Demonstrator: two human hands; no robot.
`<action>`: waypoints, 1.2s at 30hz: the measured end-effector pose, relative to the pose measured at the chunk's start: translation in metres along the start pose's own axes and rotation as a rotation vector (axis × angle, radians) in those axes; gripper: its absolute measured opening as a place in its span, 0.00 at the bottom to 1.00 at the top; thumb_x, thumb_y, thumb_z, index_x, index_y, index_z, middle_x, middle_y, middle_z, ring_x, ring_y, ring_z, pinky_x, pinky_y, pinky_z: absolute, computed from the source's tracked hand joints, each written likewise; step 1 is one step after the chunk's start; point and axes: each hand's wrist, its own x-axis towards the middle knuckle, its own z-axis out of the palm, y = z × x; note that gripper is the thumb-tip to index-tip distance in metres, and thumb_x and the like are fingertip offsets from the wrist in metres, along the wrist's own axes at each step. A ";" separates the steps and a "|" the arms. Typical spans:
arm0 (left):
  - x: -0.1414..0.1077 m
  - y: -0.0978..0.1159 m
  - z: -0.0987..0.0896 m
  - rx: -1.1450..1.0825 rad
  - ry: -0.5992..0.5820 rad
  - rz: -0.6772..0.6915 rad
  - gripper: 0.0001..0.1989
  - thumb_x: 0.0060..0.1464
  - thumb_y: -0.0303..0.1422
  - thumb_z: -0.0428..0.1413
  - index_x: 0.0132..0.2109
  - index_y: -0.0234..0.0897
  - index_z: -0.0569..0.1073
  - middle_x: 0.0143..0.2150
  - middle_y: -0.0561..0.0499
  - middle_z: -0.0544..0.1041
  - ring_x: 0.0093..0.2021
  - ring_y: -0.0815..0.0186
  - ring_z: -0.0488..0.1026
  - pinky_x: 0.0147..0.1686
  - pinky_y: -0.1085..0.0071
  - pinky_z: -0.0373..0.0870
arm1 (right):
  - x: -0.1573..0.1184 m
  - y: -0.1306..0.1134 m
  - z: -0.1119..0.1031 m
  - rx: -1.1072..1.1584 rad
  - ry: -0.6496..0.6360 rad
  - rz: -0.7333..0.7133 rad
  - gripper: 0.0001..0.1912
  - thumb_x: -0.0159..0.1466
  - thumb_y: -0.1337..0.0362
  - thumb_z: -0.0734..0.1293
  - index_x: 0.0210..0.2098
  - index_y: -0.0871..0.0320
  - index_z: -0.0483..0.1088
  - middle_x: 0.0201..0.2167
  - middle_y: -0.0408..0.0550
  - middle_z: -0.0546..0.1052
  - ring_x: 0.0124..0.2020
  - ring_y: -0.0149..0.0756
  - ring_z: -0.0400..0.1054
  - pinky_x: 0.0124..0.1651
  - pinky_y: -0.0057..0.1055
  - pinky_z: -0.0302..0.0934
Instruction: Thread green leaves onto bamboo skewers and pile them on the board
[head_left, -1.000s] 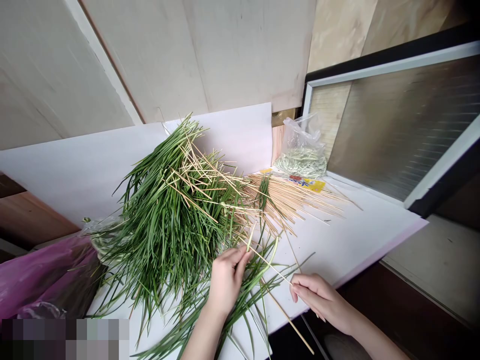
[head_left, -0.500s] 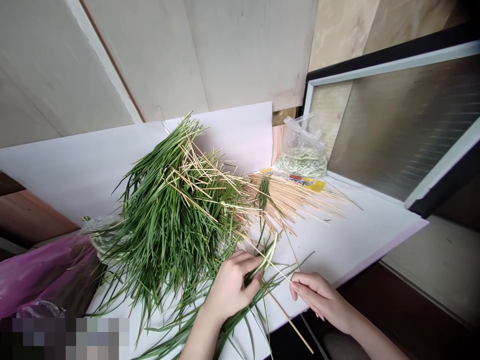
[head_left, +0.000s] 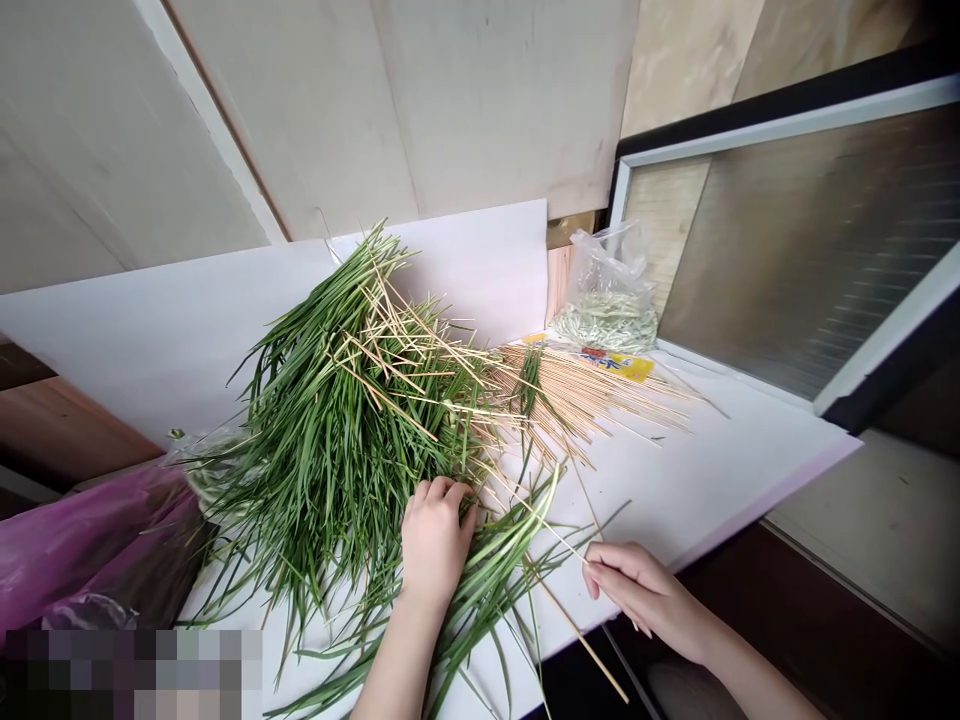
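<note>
Left hand (head_left: 435, 540) on grass blades (head_left: 337, 440), right hand (head_left: 637, 590) pinching bamboo skewer (head_left: 532, 515)

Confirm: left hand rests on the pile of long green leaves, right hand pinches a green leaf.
Wrong: the head view shows the right hand pinching a thin wooden stick, not a leaf. The left hand does rest on the pile of long green leaves.

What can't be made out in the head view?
Head view:
- Left hand: its back hides what the fingers press on in the grass-like leaves.
- Right hand: its fingers hide whether they pinch the thin wooden stick.
- Yellow packet: print too small, partly covered by sticks.
- Purple bag: cut off by the left edge.
</note>
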 end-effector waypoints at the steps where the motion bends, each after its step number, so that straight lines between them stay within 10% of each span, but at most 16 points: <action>1: 0.000 0.001 -0.001 -0.059 0.004 -0.007 0.06 0.59 0.28 0.57 0.40 0.38 0.80 0.40 0.45 0.80 0.43 0.52 0.73 0.44 0.58 0.69 | 0.000 0.000 0.000 -0.003 -0.001 0.001 0.26 0.73 0.43 0.59 0.29 0.57 0.64 0.14 0.31 0.52 0.14 0.27 0.48 0.19 0.25 0.43; 12: 0.002 0.004 -0.001 -1.100 0.045 -0.231 0.20 0.57 0.42 0.61 0.53 0.38 0.76 0.33 0.53 0.74 0.27 0.70 0.69 0.29 0.75 0.68 | -0.001 -0.002 0.000 -0.008 -0.020 0.011 0.26 0.72 0.42 0.59 0.29 0.56 0.64 0.14 0.31 0.52 0.14 0.27 0.48 0.19 0.24 0.46; 36: 0.003 0.010 -0.006 -1.226 0.031 -0.273 0.22 0.56 0.44 0.62 0.51 0.33 0.78 0.32 0.51 0.77 0.25 0.72 0.68 0.28 0.75 0.68 | -0.001 0.001 -0.002 -0.011 -0.027 -0.006 0.25 0.74 0.45 0.59 0.29 0.57 0.65 0.13 0.31 0.52 0.14 0.27 0.48 0.19 0.24 0.47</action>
